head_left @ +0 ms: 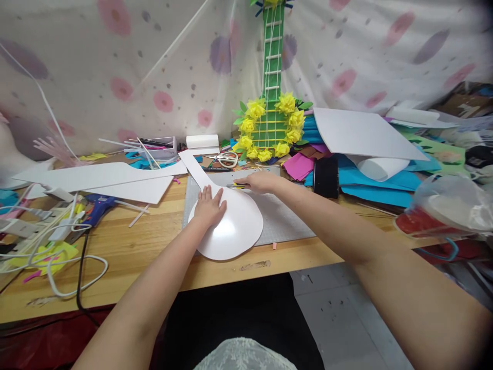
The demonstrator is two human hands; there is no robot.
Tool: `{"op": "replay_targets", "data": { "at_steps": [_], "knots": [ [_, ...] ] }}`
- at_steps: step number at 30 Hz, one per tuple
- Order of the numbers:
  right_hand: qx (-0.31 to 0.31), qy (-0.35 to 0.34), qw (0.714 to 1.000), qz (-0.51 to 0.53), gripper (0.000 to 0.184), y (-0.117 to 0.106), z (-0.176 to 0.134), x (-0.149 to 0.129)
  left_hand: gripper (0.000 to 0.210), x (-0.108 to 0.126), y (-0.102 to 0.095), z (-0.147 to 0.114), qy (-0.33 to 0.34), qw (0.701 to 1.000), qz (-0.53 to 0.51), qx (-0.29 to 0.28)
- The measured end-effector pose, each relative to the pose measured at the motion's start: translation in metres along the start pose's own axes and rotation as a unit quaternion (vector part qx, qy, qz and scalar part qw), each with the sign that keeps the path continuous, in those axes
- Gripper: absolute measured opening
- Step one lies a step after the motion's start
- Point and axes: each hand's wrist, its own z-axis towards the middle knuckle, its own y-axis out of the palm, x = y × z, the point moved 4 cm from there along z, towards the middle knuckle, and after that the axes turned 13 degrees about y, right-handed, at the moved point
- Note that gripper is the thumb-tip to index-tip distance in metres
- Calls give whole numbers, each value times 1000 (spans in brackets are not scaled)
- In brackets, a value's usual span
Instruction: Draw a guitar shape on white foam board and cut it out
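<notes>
A white board cut-out (231, 226) with a round body and a long neck lies on the grey cutting mat (287, 218). My left hand (210, 206) rests flat on the upper left of its round part, fingers spread. Closed round a utility knife (238, 186), my right hand (262, 182) is at the upper right edge of the round part, near where the neck begins. The blade's tip is too small to make out. Behind the mat, a green guitar-shaped craft piece (271, 87) with yellow paper flowers stands against the curtain.
Scissors (227, 160) lie behind the mat. On the left are white board offcuts (96, 177), a blue glue gun (99, 208) and tangled cables (50, 262). To the right sit a black phone-like object (325, 178), blue sheets (370, 177) and a plastic bag (447, 205).
</notes>
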Motion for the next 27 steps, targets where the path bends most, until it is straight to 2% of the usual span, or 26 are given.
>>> {"op": "replay_targets", "data": {
  "at_steps": [12, 27],
  "knots": [
    [-12, 11, 1000, 16, 46, 3, -3, 12, 57, 0, -1, 0, 4, 1000, -5, 3],
    [-54, 36, 998, 6, 52, 17, -25, 23, 57, 0, -1, 0, 8, 1000, -1, 0]
  ]
}}
